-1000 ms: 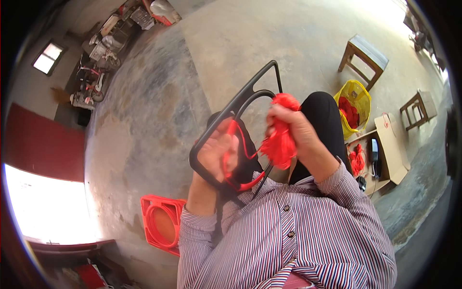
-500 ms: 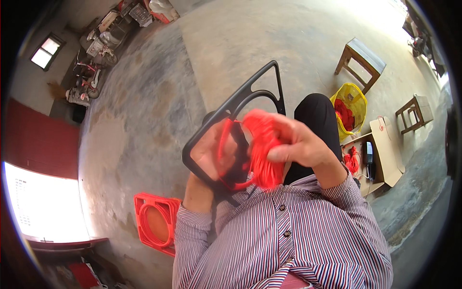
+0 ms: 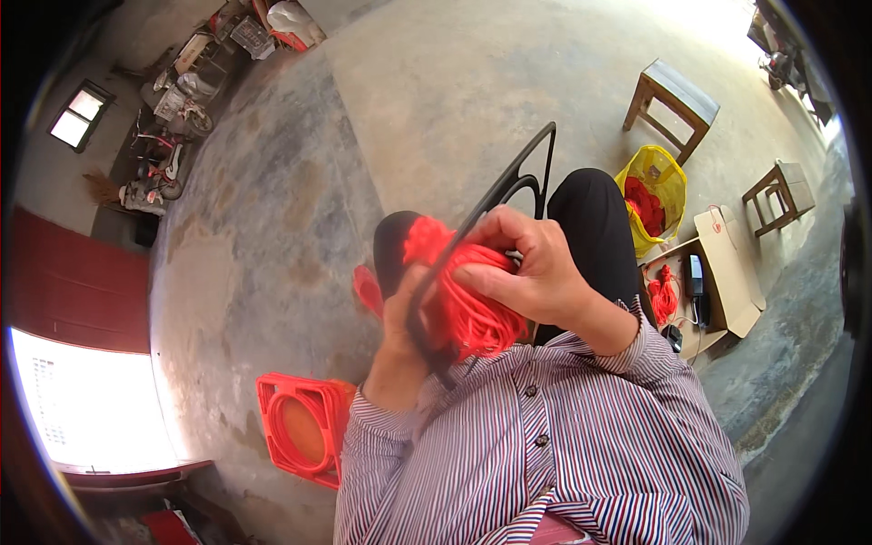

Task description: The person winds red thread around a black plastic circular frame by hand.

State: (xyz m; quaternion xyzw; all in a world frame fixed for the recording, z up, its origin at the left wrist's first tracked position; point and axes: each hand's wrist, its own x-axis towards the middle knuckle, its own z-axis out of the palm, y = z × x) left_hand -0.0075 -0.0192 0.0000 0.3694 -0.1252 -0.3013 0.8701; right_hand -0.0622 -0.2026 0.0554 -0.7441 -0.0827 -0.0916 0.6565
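Note:
A thick bundle of red cord [image 3: 481,313], looped in many strands, is held over my lap. A thin black frame [image 3: 505,182] with a curved inner piece is seen nearly edge-on, and the cord bulges out on both sides of it. My right hand [image 3: 538,271] grips the bundle from the right, thumb pressed across the strands. On the other side my left hand [image 3: 404,327] closes round the cord beside the frame's lower end. Its fingers are mostly hidden, and I cannot tell whether they also hold the frame. A red loop sticks out left of that hand.
On the floor at left lie red frames [image 3: 304,431] with round openings. To the right are a yellow bag [image 3: 672,173] with red stuff inside, an open cardboard box [image 3: 727,282] holding red cord and a black device, and two wooden stools [image 3: 677,95]. Parked vehicles line the far left wall.
The black frame has turned from facing me to nearly edge-on. The cord bundle has shifted left through or around it, and my left hand now shows at its left side.

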